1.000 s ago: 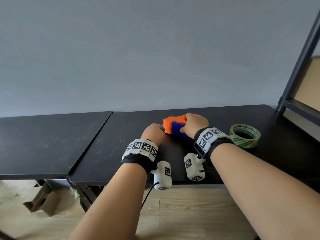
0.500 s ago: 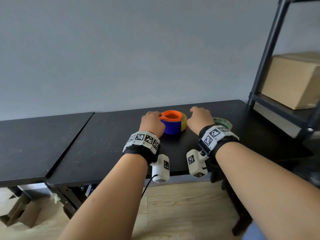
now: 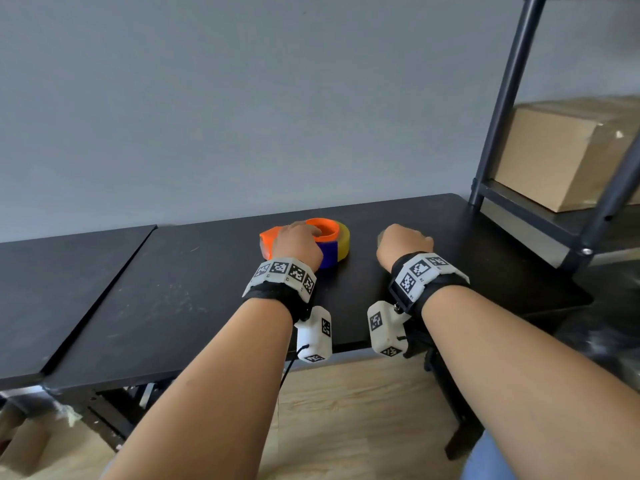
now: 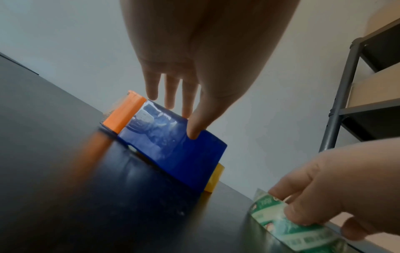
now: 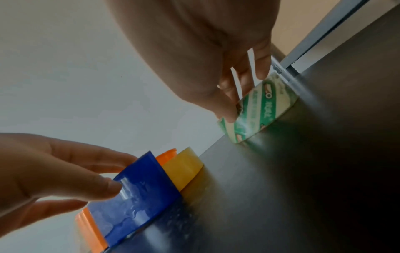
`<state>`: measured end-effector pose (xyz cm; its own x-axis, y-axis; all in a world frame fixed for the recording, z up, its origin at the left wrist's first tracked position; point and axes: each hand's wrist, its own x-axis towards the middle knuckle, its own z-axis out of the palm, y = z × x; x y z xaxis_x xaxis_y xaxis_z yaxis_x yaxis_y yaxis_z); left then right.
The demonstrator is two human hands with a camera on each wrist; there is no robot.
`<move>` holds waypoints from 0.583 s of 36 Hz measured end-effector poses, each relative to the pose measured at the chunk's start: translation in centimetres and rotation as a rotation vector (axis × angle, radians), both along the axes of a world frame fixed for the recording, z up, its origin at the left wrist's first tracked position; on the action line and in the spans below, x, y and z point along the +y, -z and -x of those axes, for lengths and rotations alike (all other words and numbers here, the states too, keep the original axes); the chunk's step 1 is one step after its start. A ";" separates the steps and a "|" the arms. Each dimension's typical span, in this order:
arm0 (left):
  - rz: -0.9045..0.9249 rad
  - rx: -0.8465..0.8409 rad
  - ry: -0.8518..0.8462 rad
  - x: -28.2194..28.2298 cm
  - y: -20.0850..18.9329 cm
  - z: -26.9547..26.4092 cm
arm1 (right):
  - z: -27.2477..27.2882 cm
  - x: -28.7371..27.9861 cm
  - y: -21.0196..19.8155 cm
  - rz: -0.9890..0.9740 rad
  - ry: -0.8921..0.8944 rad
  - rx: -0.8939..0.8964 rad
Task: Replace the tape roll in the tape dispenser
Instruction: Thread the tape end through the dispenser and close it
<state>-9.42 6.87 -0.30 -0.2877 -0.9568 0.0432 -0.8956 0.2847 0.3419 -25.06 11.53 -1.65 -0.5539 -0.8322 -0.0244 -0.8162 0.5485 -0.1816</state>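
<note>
Right hand (image 3: 403,244) shifted off one dispenser (image 3: 327,253), fingers now pinching one green roll (image 5: 259,109), left hand (image 3: 298,245) curled round dispenser, table's (image 3: 173,299) back edge

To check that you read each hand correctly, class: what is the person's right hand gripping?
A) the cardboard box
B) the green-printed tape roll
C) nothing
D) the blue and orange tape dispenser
B: the right wrist view shows the right hand pinching the green-printed tape roll, while the left hand holds the tape dispenser.
</note>
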 end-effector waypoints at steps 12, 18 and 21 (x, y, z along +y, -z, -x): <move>0.085 0.048 -0.020 -0.8 0.7 -0.5 | 0.2 -4.2 -0.3 0.007 -0.006 -0.185; 0.064 0.070 -0.014 -0.8 0.3 -0.8 | 0.0 -4.6 -0.2 0.011 -0.040 -0.099; 0.073 0.068 -0.029 -0.7 -0.1 -1.2 | -0.5 -4.1 -0.5 0.090 -0.077 -0.029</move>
<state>-8.22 6.13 -0.18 -0.2540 -0.9582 0.1313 -0.8791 0.2853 0.3817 -24.53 7.47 -1.11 -0.4883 -0.8719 0.0370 -0.8490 0.4648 -0.2514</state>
